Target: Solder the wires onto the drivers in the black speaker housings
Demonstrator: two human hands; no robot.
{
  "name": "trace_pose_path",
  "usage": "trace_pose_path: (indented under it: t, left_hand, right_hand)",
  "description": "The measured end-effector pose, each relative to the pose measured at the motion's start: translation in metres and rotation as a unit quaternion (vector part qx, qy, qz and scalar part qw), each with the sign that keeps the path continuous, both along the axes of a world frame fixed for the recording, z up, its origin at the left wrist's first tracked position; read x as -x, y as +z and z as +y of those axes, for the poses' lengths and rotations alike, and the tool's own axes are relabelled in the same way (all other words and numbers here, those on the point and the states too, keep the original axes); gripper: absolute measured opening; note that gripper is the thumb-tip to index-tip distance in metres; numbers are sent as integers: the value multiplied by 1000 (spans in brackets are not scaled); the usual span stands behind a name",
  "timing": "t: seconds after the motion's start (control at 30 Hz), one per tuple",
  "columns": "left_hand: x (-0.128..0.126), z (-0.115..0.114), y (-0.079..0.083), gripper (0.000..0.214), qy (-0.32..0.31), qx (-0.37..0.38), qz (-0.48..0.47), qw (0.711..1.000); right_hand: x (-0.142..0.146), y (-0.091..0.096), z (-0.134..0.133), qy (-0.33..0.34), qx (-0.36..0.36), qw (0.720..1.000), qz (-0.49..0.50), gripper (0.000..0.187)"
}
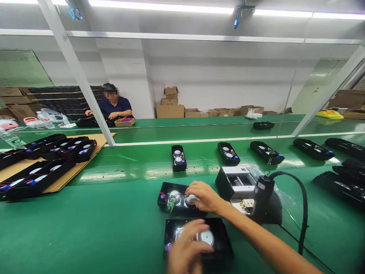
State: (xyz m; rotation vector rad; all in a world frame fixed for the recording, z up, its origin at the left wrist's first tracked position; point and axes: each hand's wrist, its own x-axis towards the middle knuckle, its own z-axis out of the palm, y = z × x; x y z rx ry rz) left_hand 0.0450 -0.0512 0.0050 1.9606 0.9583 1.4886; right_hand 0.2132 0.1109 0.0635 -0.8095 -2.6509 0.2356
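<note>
Two black speaker boxes lie one behind the other on the green bench. The farther speaker box [182, 209] has round silver speakers, thin red wires and a small green circuit board [170, 203] at its left part. My right hand [203, 196] is on that box's right end, with fingers and thumb curled around a speaker. Over the nearer speaker box [219, 238] is my left hand [188, 245], blurred, its thumb and fingers apart with nothing visible between them. It partly hides the left speaker; the right speaker [207, 237] shows beside the fingertips.
A grey-and-black device [239, 182] and a black cylindrical tool with a thick cable [262, 194] stand right of my hands. More speaker boxes [178, 158] line the strip behind. Others sit on cardboard [61, 182] at left. A person [115, 102] works across the bench.
</note>
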Motion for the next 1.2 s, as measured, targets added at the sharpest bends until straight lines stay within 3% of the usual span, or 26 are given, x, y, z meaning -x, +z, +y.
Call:
trace_pose_path:
  t: [0.07, 0.13, 0.2, 0.27, 0.33, 0.4, 0.53, 0.67, 0.77, 0.93, 1.07, 1.2]
  left_hand:
    - [61, 31, 6, 43, 125, -58, -6, 990]
    - [113, 71, 10, 51, 177, 14, 29, 984]
    - [147, 109, 9, 68, 150, 76, 69, 983]
    - [161, 138, 0, 94, 64, 141, 139, 978]
    - [158, 155, -14, 106, -11, 179, 178, 968]
    - [142, 163, -29, 100, -33, 184, 166, 968]
    - [100, 164, -52, 83, 33, 164, 97, 981]
    - [77, 159, -60, 73, 84, 144, 58, 984]
    - [76, 156, -58, 77, 79, 140, 70, 985]
    - [80, 151, -47, 87, 84, 123, 141, 979]
    - [82, 147, -32, 94, 93, 39, 229, 968]
    - [85, 149, -15, 85, 33, -39, 320, 946]
  right_hand:
    - [22, -6, -7, 26, 7, 1000, -6, 23]
    - [43, -12, -7, 47, 15, 999, -14, 27]
    - [60, -18, -4, 49, 45, 998, 7, 23]
    - [69, -23, 0, 29, 91, 994, 52, 16]
    - [69, -25, 2, -5, 120, 989, 89, 20]
    - [62, -24, 1, -26, 128, 986, 102, 24]
    - [41, -22, -7, -22, 106, 990, 90, 45]
    - [24, -23, -6, -100, 76, 987, 102, 17]
    - [12, -20, -2, -140, 65, 985, 82, 24]
    - [9, -4, -6, -107, 31, 990, -89, 29]
    - [22, 8, -13, -108, 14, 980, -169, 25]
    - [29, 13, -14, -107, 4, 971, -212, 25]
